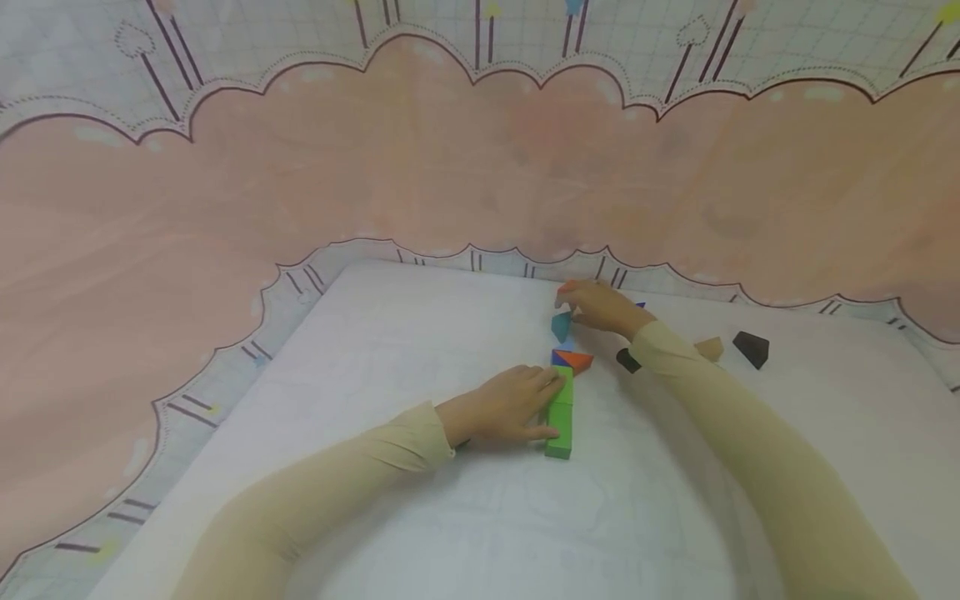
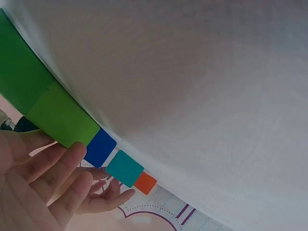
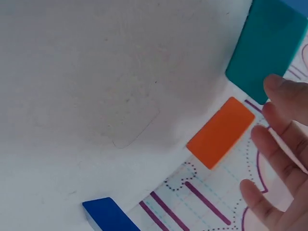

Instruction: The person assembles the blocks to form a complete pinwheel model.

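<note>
Two green blocks (image 1: pixel 559 429) lie end to end on the white tabletop. My left hand (image 1: pixel 517 404) rests against them from the left, its fingers fairly straight on the far block (image 2: pixel 62 115). Just beyond are a blue block (image 2: pixel 101 147) and an orange triangular block (image 1: pixel 577 361). Farther along stands a teal block (image 3: pixel 269 48), and my right hand (image 1: pixel 600 307) is beside it with fingers loosely spread. Its thumb tip appears to touch the teal block's edge. Another orange block (image 3: pixel 221 132) lies near those fingertips, mostly hidden by the hand in the head view.
Right of the row lie a black block (image 1: pixel 627 360), a tan block (image 1: pixel 709 348) and a dark many-sided block (image 1: pixel 752 348). A separate blue block (image 3: pixel 110 214) sits near the tabletop's far edge. Patterned cloth (image 1: pixel 480 175) hangs behind the table.
</note>
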Tool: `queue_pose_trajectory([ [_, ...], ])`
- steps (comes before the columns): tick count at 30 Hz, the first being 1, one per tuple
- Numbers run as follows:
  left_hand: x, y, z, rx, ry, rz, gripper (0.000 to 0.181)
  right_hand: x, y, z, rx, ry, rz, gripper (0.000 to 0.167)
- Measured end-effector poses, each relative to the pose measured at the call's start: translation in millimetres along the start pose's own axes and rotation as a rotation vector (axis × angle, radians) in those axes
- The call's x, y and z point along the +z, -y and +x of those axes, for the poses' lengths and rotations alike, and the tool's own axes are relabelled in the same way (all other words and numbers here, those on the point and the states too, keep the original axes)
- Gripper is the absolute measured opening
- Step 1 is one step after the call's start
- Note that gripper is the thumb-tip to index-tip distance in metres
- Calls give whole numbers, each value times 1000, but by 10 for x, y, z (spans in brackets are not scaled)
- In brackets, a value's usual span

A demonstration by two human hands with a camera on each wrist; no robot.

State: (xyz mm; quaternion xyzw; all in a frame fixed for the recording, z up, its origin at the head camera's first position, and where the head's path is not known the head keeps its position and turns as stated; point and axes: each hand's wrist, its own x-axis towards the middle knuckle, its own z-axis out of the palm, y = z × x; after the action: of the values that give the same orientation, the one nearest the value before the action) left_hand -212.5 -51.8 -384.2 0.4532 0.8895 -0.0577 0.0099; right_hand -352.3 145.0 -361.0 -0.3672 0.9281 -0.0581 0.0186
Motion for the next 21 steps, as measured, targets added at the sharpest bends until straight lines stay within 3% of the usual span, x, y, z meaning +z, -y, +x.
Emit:
queue_pose_trajectory([
  [7, -5, -4, -16, -5, 10, -14, 78, -14, 25, -49, 31, 59, 65, 26],
  [17, -11, -7, -28, -6, 14, -29, 77, 20, 105, -3, -79, 107, 191, 30],
  [21, -5, -3, -15, 5, 6, -4, 78, 24, 140, -6, -84, 136, 208, 30],
])
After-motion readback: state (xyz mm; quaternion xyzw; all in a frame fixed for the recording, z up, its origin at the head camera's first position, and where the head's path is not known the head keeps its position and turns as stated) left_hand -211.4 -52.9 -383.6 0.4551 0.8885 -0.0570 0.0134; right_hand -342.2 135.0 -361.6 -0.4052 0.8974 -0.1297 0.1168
